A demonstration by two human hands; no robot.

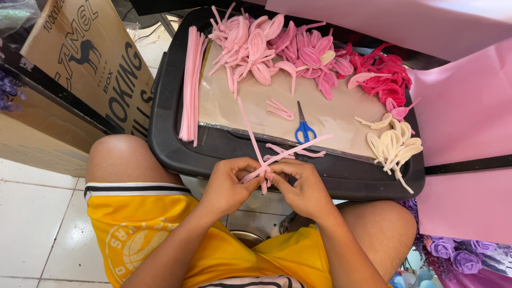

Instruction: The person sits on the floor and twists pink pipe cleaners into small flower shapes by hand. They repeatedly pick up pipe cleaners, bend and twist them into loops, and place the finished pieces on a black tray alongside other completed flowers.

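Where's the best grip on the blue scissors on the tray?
Take the scissors by the blue handle loops, which point toward the person, coming from the near edge of the black tray. Closed blades point away toward the pink petal pile, and the handles lie clear on bare paper.

— What's under you there?

— You're sitting over a white tiled floor (pixel 32 224) with grey grout lines, evenly lit.

— And around you?

— To your left leans a brown cardboard box (pixel 80 58). To your right hang pink sheets (pixel 464 106), with purple fabric roses (pixel 464 256) bunched low beside them.
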